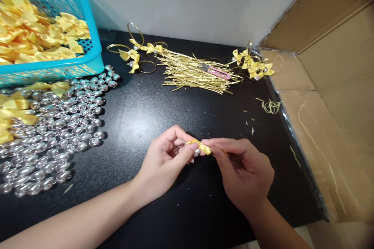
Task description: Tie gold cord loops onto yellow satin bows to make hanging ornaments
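Note:
My left hand (165, 159) and my right hand (242, 171) meet over the middle of the black table (163, 109). Both pinch one small yellow ribbon bow (201, 147) with a silver bead (197, 152) hanging under it. My left thumb and forefinger close on the bow's left side. My right fingertips grip its right side, where a thin gold wire seems to run under the fingers.
A heap of silver beads (52, 136) covers the table's left. A turquoise basket (87, 60) of yellow bows stands at back left. Gold wire ties (193, 72) with pink snips (217, 72) lie at the back, finished bows (254, 66) beside them. An open cardboard box (330, 97) borders the right.

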Demonstrator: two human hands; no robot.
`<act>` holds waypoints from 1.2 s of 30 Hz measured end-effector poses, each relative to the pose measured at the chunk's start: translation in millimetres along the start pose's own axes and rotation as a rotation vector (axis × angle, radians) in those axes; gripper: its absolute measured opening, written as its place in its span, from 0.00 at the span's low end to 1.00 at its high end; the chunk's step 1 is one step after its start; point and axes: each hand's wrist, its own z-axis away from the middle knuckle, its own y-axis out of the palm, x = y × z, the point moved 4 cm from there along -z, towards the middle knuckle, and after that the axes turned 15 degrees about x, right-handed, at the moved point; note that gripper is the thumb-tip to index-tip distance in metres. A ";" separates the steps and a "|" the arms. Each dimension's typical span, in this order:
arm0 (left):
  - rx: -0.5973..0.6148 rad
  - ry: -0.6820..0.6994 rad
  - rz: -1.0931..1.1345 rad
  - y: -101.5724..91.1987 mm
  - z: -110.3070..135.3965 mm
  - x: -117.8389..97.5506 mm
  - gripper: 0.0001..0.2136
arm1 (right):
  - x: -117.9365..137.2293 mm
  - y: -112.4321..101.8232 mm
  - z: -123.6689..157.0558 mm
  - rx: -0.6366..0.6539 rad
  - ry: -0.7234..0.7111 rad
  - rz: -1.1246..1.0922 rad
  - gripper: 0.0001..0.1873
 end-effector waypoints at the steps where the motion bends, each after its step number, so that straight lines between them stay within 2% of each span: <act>1: -0.001 -0.002 -0.004 0.0 0.0 0.2 0.09 | 0.3 -0.1 0.0 -0.004 0.000 0.003 0.10; 16: -0.008 -0.007 -0.014 0.0 -0.2 0.9 0.08 | 6.8 0.4 -2.2 0.003 -0.077 0.126 0.12; 23: -0.023 -0.002 -0.047 0.2 0.4 -0.2 0.08 | 14.7 3.3 1.5 -0.018 -0.283 0.380 0.19; 31: -0.024 0.001 -0.053 0.6 2.1 -1.4 0.09 | 15.9 6.0 4.8 0.022 -0.357 0.501 0.21; 36: -0.013 0.003 -0.061 0.9 2.2 -1.8 0.08 | 15.7 5.5 6.8 0.023 -0.388 0.478 0.25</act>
